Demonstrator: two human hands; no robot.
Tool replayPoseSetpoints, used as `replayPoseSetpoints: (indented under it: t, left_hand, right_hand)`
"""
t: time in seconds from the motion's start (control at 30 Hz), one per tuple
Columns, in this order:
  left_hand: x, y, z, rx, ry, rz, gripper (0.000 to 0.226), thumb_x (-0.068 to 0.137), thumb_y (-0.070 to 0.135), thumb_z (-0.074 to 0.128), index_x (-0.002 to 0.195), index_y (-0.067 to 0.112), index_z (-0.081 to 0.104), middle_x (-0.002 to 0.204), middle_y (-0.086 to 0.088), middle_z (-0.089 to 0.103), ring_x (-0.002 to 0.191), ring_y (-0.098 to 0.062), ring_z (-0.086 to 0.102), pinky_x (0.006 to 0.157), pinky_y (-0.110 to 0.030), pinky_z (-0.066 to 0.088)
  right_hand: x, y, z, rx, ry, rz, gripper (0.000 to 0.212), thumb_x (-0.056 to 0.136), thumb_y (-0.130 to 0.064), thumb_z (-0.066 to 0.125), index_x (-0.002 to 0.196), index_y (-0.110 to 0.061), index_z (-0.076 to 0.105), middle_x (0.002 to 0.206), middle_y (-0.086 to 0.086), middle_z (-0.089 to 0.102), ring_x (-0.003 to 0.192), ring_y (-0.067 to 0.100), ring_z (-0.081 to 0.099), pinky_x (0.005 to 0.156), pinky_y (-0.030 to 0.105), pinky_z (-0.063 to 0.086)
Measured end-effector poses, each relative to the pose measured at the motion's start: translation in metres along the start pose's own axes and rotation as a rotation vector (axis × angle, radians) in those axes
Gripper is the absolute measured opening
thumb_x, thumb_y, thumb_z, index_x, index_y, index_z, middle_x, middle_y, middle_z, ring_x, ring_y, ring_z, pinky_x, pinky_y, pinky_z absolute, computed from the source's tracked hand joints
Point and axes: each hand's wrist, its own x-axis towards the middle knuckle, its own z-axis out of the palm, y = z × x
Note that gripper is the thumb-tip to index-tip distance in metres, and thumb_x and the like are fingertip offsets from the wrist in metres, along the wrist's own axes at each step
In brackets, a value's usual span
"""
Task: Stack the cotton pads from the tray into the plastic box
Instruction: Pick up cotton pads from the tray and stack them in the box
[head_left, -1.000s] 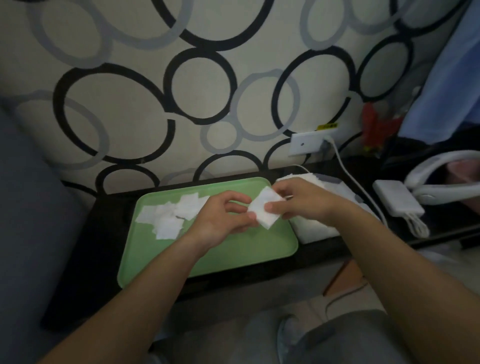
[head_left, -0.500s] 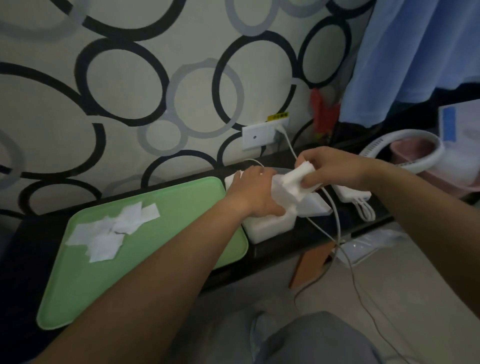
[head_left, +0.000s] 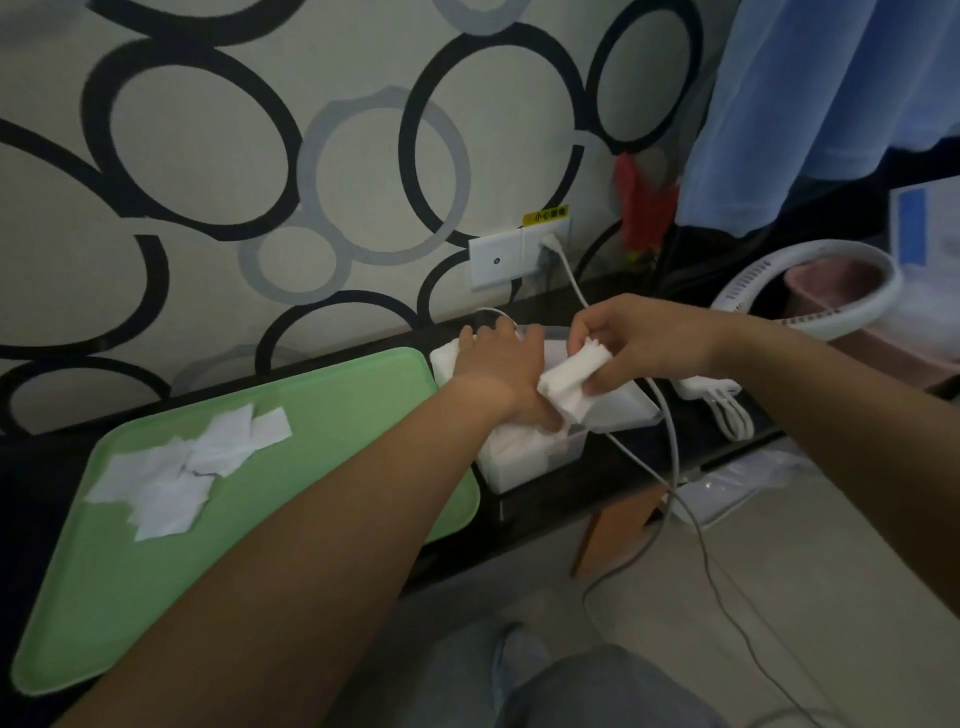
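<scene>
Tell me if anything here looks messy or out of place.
Yes. The white square cotton pads on the green plastic tray lie scattered and overlapping at odd angles, not stacked. A white power cable trails beside the translucent plastic box, where a hand could snag it.

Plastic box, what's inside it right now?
White pads lie stacked in the box, with the left hand pressing flat on them. The hand covers the middle of the stack, so that part is hidden.
</scene>
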Motion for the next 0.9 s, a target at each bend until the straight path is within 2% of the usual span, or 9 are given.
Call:
replayPoseSetpoints:
  t: [0.13,0.23,0.37,0.43,0.5,0.63,0.8,0.9]
  left_hand:
    - [0.001,-0.004,0.002,0.026,0.075,0.015,0.095,0.065,0.064,0.079,0.136,0.015,0.038,0.136,-0.016,0.046,0.123,-0.036,0.049,0.109,-0.048,0.034]
    - [0.002,-0.009,0.005,0.010,0.103,0.022,0.085,0.073,0.050,0.077,0.140,0.016,0.038,0.136,-0.016,0.046,0.123,-0.037,0.050,0.106,-0.045,0.035]
    - [0.006,-0.013,0.008,-0.043,0.134,0.008,0.077,0.075,0.048,0.074,0.140,0.021,0.041,0.135,-0.013,0.048,0.122,-0.036,0.051,0.103,-0.044,0.038]
    - [0.007,-0.014,0.010,-0.067,0.149,-0.002,0.072,0.078,0.049,0.071,0.140,0.024,0.043,0.136,-0.011,0.048,0.121,-0.035,0.052,0.101,-0.043,0.038]
    - [0.007,-0.015,0.010,-0.082,0.153,-0.008,0.073,0.078,0.051,0.071,0.140,0.025,0.043,0.137,-0.011,0.049,0.121,-0.035,0.052,0.101,-0.043,0.038]
    - [0.005,-0.017,0.010,-0.099,0.148,0.003,0.080,0.073,0.049,0.075,0.142,0.026,0.042,0.140,-0.011,0.046,0.123,-0.035,0.051,0.103,-0.043,0.036]
    - [0.007,-0.019,0.014,-0.107,0.168,-0.011,0.088,0.068,0.061,0.078,0.142,0.030,0.042,0.140,-0.007,0.046,0.123,-0.033,0.051,0.105,-0.043,0.034]
    - [0.008,-0.018,0.016,-0.108,0.180,-0.016,0.089,0.066,0.062,0.077,0.141,0.031,0.042,0.140,-0.007,0.046,0.123,-0.032,0.050,0.106,-0.043,0.034]
  right_hand:
    - [0.008,-0.002,0.009,-0.079,0.026,-0.022,0.028,0.074,0.002,0.078,0.089,-0.016,0.063,0.081,-0.003,0.069,0.074,0.006,0.064,0.069,0.019,0.048]
    - [0.010,-0.004,0.017,-0.258,0.072,-0.050,0.030,0.071,-0.007,0.082,0.086,-0.024,0.062,0.084,-0.004,0.069,0.077,0.011,0.064,0.070,0.027,0.050]
    - [0.005,-0.011,0.025,-0.519,0.094,-0.052,0.026,0.074,-0.017,0.080,0.095,-0.024,0.066,0.089,-0.005,0.064,0.084,0.015,0.060,0.069,0.025,0.045]
    - [0.004,-0.017,0.030,-0.650,0.082,-0.039,0.028,0.077,-0.022,0.077,0.102,-0.027,0.066,0.091,-0.006,0.062,0.087,0.017,0.059,0.071,0.029,0.048]
    - [0.005,-0.025,0.038,-0.764,0.045,-0.032,0.029,0.082,-0.025,0.073,0.109,-0.029,0.065,0.100,-0.004,0.063,0.093,0.018,0.059,0.079,0.035,0.052]
    - [0.008,-0.036,0.053,-0.969,-0.052,-0.009,0.032,0.091,-0.026,0.063,0.122,-0.022,0.062,0.114,0.003,0.062,0.103,0.023,0.061,0.084,0.036,0.052]
    - [0.019,-0.036,0.046,-0.812,-0.289,0.114,0.034,0.095,-0.021,0.058,0.129,-0.018,0.062,0.121,0.004,0.065,0.109,0.022,0.059,0.092,0.032,0.046]
    - [0.019,-0.036,0.035,-0.752,-0.394,0.117,0.034,0.095,-0.012,0.053,0.126,-0.018,0.064,0.118,0.003,0.066,0.107,0.020,0.059,0.098,0.037,0.046]
